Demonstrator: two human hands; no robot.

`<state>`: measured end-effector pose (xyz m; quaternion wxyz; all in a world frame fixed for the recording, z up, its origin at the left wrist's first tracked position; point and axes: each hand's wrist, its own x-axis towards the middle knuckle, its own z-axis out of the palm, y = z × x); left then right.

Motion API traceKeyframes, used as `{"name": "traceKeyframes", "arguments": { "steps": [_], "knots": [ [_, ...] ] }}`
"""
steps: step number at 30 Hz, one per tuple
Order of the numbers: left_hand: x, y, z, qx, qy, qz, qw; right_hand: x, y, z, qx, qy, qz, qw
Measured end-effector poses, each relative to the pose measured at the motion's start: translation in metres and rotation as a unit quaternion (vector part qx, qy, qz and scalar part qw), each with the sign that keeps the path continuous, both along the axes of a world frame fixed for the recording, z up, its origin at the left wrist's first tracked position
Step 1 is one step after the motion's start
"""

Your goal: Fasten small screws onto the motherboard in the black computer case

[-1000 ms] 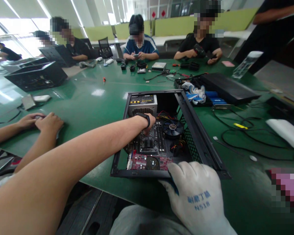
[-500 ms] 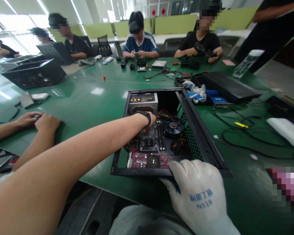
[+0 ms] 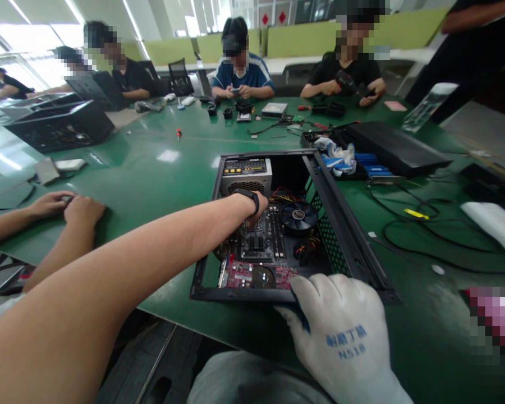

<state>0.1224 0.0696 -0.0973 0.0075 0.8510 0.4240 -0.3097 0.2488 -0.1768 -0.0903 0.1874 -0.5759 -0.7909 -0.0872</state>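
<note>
2 hands on open computer case (image 3: pixel 278 224): left hand (image 3: pixel 256 209) inside, gloved right hand (image 3: pixel 340 331) at near rim.

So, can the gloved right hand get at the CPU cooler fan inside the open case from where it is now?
Probably yes. The right hand grips the computer case at its near edge, the top is open, and nothing covers the CPU cooler fan; the left hand works just beside it.

Left hand (image 3: pixel 256 209) bare, black band (image 3: pixel 247 197) on wrist, no sleeve. Right hand (image 3: pixel 340 331) in white knit glove, blue print "N518" (image 3: pixel 350 351).
</note>
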Motion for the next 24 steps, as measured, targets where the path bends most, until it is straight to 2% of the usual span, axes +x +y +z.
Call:
{"name": "traceKeyframes", "arguments": {
  "steps": [8, 14, 20, 24],
  "knots": [
    [0.001, -0.003, 0.003, -0.004, -0.020, 0.013, 1.000, 0.000, 0.000, 0.000, -0.007, 0.000, -0.004, 1.000],
    [0.001, -0.004, 0.002, -0.004, 0.005, -0.008, 1.000, 0.001, 0.001, -0.001, -0.003, -0.002, -0.001, 1.000],
    [0.004, -0.012, 0.011, -0.004, 0.003, -0.001, 1.000, 0.001, 0.000, 0.000, -0.006, -0.005, 0.000, 1.000],
    [0.003, -0.010, 0.009, -0.004, -0.002, -0.004, 1.000, 0.000, 0.000, 0.000, -0.007, -0.008, -0.003, 1.000]
  ]
}}
